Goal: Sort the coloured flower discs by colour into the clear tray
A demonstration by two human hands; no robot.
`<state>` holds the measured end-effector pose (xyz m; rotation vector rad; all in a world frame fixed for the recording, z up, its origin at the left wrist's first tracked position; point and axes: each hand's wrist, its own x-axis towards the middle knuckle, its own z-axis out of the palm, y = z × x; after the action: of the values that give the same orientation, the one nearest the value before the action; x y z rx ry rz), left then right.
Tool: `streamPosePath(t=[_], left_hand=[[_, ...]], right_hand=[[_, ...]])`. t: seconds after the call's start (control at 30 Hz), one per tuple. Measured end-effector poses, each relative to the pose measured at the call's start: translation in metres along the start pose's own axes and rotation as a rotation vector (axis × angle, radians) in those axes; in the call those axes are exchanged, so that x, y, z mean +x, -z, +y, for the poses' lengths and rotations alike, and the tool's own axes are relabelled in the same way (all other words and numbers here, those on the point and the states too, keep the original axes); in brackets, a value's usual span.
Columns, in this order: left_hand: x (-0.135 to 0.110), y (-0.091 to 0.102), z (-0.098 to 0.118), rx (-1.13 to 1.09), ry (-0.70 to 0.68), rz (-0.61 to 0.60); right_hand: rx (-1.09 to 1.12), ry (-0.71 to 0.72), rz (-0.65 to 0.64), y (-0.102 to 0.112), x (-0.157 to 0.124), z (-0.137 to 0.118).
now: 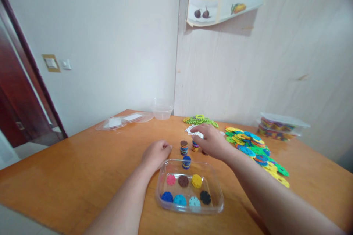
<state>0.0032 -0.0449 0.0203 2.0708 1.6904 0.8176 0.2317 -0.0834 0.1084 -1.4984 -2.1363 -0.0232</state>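
My right hand (211, 140) reaches over a short stack of notched plastic discs (195, 147), its thumb and fingers apart near the top; I cannot tell whether it touches the stack. My left hand (156, 154) rests on the table, fingers curled in, with no object visible in it. Another disc stack (184, 148) stands between the hands. A blue-topped stack (186, 162) is just behind the clear plastic tub (190, 209), seen by its far rim. Inside the tub lie pink (171, 180), brown (183, 181), yellow (196, 180), black (205, 197) and several blue discs.
White discs (190, 129) and a lime-green heap (200, 120) lie behind my right hand. A mixed heap of discs (257, 150) spreads on the right, near filled clear boxes (280, 126). At the back stand an open clear tub (162, 112) and flat lids (110, 123).
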Motion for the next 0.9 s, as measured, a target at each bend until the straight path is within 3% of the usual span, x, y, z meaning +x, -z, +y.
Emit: streamPosePath(t=[0.27, 0.63, 0.77, 0.9], left_hand=[[-0.001, 0.002, 0.001, 0.005, -0.015, 0.007], [0.000, 0.000, 0.000, 0.007, -0.008, 0.008], [0.001, 0.000, 0.000, -0.004, -0.007, 0.004], [0.000, -0.001, -0.001, -0.010, -0.002, 0.003]], right_hand=[[-0.179, 0.123, -0.065, -0.023, -0.003, -0.013], [-0.210, 0.087, -0.095, -0.026, 0.000, -0.022], [-0.135, 0.083, -0.061, -0.018, 0.001, -0.023], [-0.056, 0.157, -0.105, 0.008, -0.007, -0.032]])
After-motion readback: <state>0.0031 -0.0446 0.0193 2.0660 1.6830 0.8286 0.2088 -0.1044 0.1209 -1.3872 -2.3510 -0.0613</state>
